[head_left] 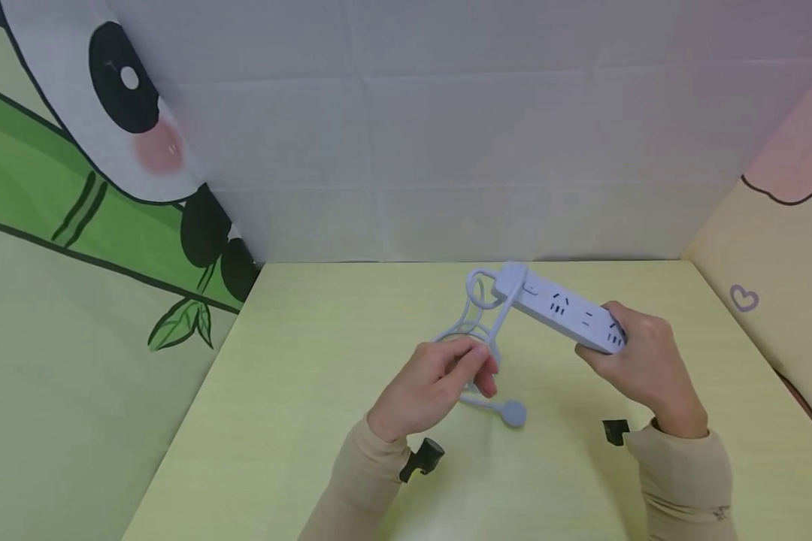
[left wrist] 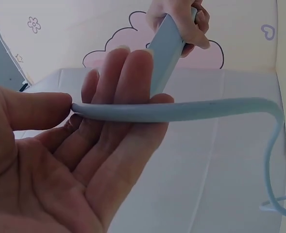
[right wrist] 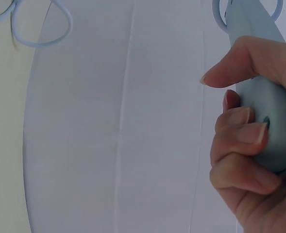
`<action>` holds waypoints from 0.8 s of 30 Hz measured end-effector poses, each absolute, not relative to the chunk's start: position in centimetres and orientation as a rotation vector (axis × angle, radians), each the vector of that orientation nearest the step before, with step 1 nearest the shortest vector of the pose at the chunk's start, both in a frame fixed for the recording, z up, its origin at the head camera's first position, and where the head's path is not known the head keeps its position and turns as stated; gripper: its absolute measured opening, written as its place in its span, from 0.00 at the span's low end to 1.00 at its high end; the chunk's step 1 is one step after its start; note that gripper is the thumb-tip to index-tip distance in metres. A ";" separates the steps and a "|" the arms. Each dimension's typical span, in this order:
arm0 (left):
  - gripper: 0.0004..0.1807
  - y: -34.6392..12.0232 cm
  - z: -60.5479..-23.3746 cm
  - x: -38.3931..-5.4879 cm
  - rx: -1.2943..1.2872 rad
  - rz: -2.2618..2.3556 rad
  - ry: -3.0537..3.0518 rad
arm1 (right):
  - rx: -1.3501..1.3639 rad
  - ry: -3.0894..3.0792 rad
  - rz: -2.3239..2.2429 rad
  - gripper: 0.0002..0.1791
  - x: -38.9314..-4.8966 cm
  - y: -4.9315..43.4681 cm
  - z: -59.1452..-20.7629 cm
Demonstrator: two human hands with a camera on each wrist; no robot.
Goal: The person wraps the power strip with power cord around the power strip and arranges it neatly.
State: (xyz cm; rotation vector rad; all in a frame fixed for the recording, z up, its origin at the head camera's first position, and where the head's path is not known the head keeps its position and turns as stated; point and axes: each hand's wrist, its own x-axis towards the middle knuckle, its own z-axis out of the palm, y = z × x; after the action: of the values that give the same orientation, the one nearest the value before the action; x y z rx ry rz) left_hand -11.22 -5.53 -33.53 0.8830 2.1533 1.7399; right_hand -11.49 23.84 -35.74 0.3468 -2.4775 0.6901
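A white power strip [head_left: 548, 304] is raised above the table, tilted, its socket face showing in the head view. My right hand [head_left: 643, 361] grips its near right end, fingers wrapped round the body in the right wrist view. From the strip's far end comes its white cord [head_left: 507, 304], looping down to the left. My left hand [head_left: 433, 387] holds this cord; in the left wrist view the cord [left wrist: 196, 110] runs across the curved fingers, with the thumb tip against it. Below the left hand, the plug [head_left: 513, 413] lies at the cord's end on the table.
The pale yellow table [head_left: 298, 361] stretches under both hands. A plain white wall [head_left: 487, 150] stands behind it, with printed panels to the left and right. Loose cord coils [head_left: 470, 328] hang or lie just beyond the left hand.
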 end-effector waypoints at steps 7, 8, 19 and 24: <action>0.15 -5.6 -33.9 -11.7 0.938 1.722 2.163 | 0.336 -2.421 0.748 0.16 -11.4 24.0 -35.6; 0.15 -5.6 -34.0 -11.8 0.940 1.730 2.151 | 0.331 -2.419 0.756 0.16 -11.3 24.0 -35.5; 0.17 -5.8 -35.3 -13.4 0.956 1.687 1.975 | 0.305 -2.410 0.801 0.16 -11.2 24.4 -35.3; 0.19 -6.1 -35.8 -14.3 0.997 1.626 1.865 | 0.291 -2.406 0.838 0.17 -11.1 24.7 -35.2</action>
State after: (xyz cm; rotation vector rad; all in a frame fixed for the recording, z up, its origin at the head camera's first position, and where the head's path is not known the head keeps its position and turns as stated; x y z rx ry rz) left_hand -14.29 -6.15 -35.84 0.9969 1.8652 1.6265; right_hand -11.13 24.71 -35.24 0.2905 -2.4058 0.8380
